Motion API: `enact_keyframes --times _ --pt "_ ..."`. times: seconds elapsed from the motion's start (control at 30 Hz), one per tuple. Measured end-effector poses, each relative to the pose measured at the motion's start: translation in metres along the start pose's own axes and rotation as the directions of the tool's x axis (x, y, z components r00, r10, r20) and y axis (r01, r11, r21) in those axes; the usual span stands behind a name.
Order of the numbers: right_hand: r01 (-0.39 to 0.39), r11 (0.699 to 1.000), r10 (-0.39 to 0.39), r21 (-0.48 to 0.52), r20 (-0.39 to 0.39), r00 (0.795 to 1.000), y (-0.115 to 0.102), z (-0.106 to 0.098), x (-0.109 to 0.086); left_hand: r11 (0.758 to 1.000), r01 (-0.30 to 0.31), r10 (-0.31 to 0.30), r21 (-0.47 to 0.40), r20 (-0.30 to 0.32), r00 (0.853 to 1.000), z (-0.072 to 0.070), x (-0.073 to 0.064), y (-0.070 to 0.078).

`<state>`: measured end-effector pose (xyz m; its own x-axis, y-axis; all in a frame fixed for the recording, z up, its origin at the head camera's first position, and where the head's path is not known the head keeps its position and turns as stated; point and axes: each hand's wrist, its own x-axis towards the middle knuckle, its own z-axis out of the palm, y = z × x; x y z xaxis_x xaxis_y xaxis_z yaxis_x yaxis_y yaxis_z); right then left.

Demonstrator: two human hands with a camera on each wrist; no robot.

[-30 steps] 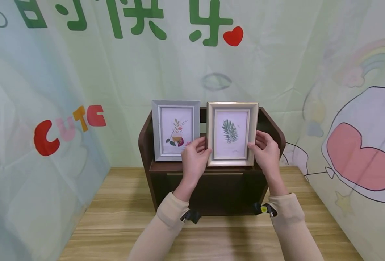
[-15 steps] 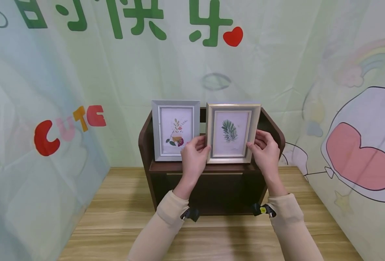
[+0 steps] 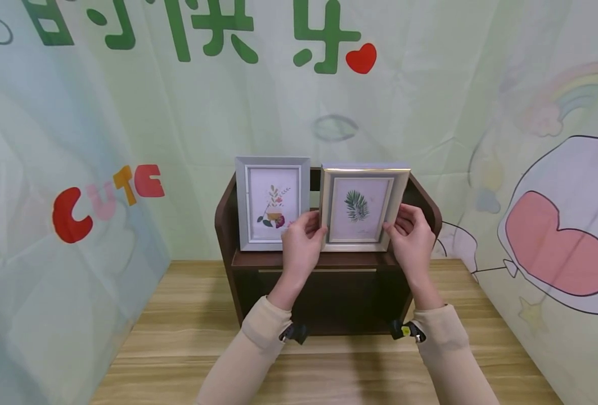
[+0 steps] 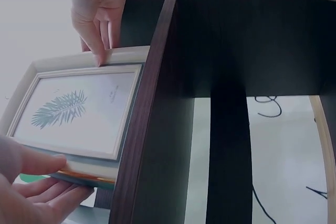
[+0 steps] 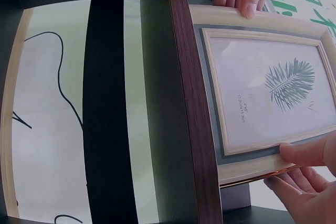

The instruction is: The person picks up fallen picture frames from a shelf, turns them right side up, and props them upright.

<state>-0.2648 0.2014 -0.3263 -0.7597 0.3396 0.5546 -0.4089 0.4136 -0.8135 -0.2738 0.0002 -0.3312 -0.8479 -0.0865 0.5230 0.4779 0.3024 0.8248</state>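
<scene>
Both hands grip a gold-edged picture frame with a green fern leaf print, over the upper shelf of a dark brown rack. My left hand pinches its left side, thumb in front and fingers behind. On the opposite side my right hand pinches it the same way. The frame tilts, its top edge tipped toward me. In both wrist views its lower edge lies close to the shelf's front edge; contact is hard to tell. Left of it a grey-white picture frame with a flower print stands on the same shelf, partly behind my left hand.
The rack stands on a wood-grain tabletop, with an open lower compartment under the shelf. A printed cloth backdrop surrounds the table at the back and sides. Raised side panels bound the shelf left and right.
The fern frame's lower edge has moved back and up slightly, while its top has tipped toward me and a little right. Both hands keep their hold. The flower frame has stayed put.
</scene>
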Motion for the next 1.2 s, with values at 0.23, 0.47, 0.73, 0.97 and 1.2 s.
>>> enact_keyframes --times 0.23,0.47,0.73,0.97,1.2 --pt "0.002 1.0 -0.002 0.016 0.002 1.0 0.001 0.0007 0.0004 0.996 -0.058 0.054 0.072 0.05 0.997 -0.0034 0.0008 -0.0027" --pt "0.005 0.999 -0.005 0.039 0.006 1.0 0.0028 0.0021 0.0021 0.991 -0.102 0.097 0.09 0.06 0.993 -0.0044 0.0003 -0.006" --pt "0.044 0.999 -0.044 -0.01 -0.012 0.999 0.0067 0.006 0.0047 0.988 -0.131 0.129 0.079 0.021 0.991 -0.0034 -0.0017 -0.0071" --pt "0.055 0.998 -0.055 0.016 0.007 0.998 0.0096 0.0069 0.0031 0.988 -0.138 0.139 0.068 -0.009 0.99 -0.0011 -0.005 -0.008" --pt "0.08 0.996 -0.079 0.043 -0.016 0.997 0.005 0.003 0.0041 0.982 -0.184 0.186 0.053 -0.042 0.982 0.0031 -0.0088 -0.0096"
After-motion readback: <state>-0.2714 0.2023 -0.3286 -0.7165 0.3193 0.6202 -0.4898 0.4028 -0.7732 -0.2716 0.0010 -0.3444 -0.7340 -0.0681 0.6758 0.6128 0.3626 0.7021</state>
